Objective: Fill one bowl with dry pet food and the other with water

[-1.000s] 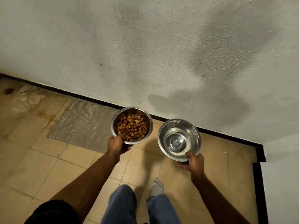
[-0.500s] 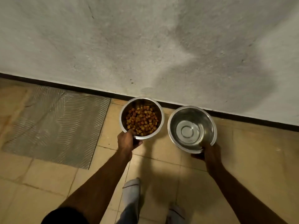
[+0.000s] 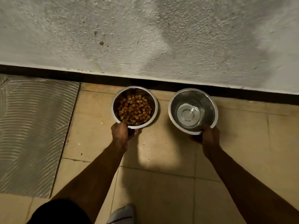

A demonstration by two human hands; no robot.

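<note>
The left hand [image 3: 121, 132] is gripping the near rim of the food bowl [image 3: 116, 101], thumb hooked over the edge above the kibble [image 3: 135, 110]. The right hand [image 3: 209, 134] is pinching the near rim of the water bowl [image 3: 208, 101]. Both bowls are sitting side by side, apart, over the tiled floor [image 3: 161, 183] near the wall [image 3: 145, 33].

Both bowls have come down toward the floor [image 3: 161, 152] by the wall. The food bowl [image 3: 152, 101] and water bowl [image 3: 176, 97] now sit farther apart, with arms stretched out.
</note>
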